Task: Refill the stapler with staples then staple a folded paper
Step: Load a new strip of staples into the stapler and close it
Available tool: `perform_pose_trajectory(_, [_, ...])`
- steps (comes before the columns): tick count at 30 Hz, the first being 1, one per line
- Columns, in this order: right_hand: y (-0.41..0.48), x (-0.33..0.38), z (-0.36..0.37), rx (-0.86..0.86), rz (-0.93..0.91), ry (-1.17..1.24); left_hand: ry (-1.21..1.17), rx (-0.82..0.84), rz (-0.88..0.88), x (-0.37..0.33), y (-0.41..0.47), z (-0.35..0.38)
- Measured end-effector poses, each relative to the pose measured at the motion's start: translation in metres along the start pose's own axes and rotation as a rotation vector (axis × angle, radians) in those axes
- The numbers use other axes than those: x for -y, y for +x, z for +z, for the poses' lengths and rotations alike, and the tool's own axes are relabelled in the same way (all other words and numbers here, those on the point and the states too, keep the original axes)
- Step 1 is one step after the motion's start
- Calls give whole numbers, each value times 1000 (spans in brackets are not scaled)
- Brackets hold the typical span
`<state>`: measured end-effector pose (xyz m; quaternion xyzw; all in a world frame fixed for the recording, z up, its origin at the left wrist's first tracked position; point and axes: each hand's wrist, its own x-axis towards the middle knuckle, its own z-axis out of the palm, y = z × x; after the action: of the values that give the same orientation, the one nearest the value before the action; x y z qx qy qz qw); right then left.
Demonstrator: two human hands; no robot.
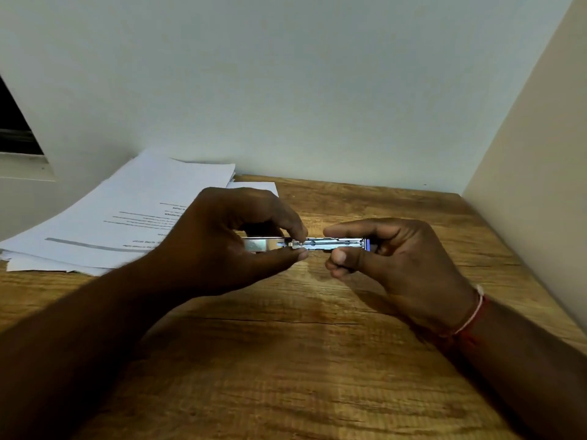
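A small metal stapler (333,243) with a blue end is held flat above the wooden table (286,360), its shiny channel facing up. My right hand (394,258) grips its right, blue end between thumb and fingers. My left hand (222,242) holds the left end, with thumb and forefinger pinched on a small metal piece at the channel's middle; whether that piece is staples or the pusher I cannot tell. A stack of white printed papers (127,217) lies at the back left of the table, partly hidden behind my left hand.
A pale wall rises right behind the table, and a light side panel (533,185) closes off the right edge. A dark window corner (16,128) shows at far left. Bare wood stretches in front of my hands.
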<state>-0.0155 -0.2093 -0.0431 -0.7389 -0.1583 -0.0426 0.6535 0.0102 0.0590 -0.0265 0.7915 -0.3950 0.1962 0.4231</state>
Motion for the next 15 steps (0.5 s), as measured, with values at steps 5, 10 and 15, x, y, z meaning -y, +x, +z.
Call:
perform_pose_trajectory(5, [0, -4, -1, -14, -56, 29, 12, -26, 109, -19, 3, -3])
perform_pose_trajectory(10, [0, -3, 2, -12, -53, 85, -5, -32, 13, -24, 0, -1])
perform_pose_trajectory(15, [0, -6, 1, -33, -116, -46, -29, -38, -42, -22, -2, 1])
